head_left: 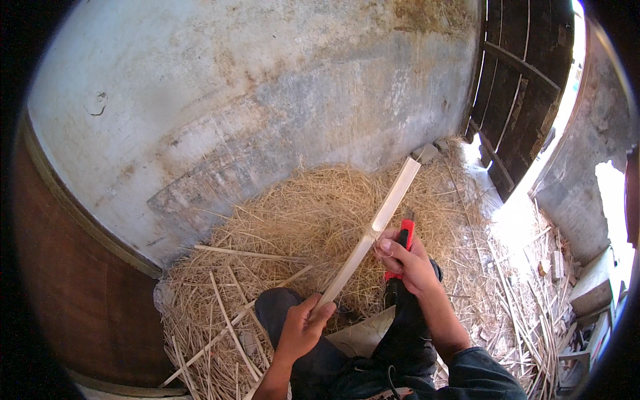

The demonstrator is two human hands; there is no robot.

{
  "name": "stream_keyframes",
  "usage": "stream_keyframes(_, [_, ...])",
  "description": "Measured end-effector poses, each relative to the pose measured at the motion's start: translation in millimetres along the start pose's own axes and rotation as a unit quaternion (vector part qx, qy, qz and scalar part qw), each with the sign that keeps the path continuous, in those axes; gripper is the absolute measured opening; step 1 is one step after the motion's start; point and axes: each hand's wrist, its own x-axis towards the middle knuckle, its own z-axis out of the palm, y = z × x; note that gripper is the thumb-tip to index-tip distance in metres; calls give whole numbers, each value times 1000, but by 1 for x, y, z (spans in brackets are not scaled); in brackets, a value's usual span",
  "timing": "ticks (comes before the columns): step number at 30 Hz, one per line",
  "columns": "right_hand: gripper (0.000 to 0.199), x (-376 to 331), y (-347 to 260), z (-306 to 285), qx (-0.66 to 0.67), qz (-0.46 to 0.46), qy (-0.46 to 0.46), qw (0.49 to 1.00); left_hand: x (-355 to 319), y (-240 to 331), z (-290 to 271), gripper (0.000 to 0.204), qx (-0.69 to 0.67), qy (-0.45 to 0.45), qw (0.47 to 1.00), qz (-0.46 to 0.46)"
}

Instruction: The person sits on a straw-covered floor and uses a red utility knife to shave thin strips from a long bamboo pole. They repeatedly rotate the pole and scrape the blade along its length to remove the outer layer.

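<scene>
A split length of pale bamboo (395, 197) slants up and away to the right, its hollow inner side showing above a node near the middle. My left hand (303, 328) is closed around its lower end. Beside that node, my right hand (408, 261) grips a red and black utility knife (406, 233), whose short blade points upward. The thumb and fingertips of this hand are close to the bamboo's edge; whether they touch it I cannot tell. Both hands are over my dark-trousered legs (407, 333).
Thin shavings (320, 200) are heaped on the floor ahead, with loose bamboo strips (227, 320) at left and more strips (517, 293) at right. A stained wall (267, 100) stands beyond. At far right is a dark plank door (523, 87); a brown panel (80, 287) borders the left.
</scene>
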Motion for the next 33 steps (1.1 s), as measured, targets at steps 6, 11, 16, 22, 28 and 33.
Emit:
stream_keyframes(6, [20,-6,-4,-20,-90,-32,47,994,1,-5,-6,41,10,4,1000,-20])
stream_keyframes(11, [33,-4,-13,-15,-181,-146,124,965,1,-1,-6,40,-6,-4,1000,-23])
stream_keyframes(16, [31,-15,-22,5,-192,-142,74,968,3,-14,-1,44,82,-34,996,3])
stream_keyframes(22, [18,-13,-2,12,-165,-161,104,967,11,14,13,34,104,-37,994,25])
stream_keyframes(28, [14,-17,3,4,-253,-132,75,956,36,37,30,27,-22,-25,996,85])
stream_keyframes(33, [17,-24,-9,8,-290,-99,68,950,45,35,38,27,26,-17,994,103])
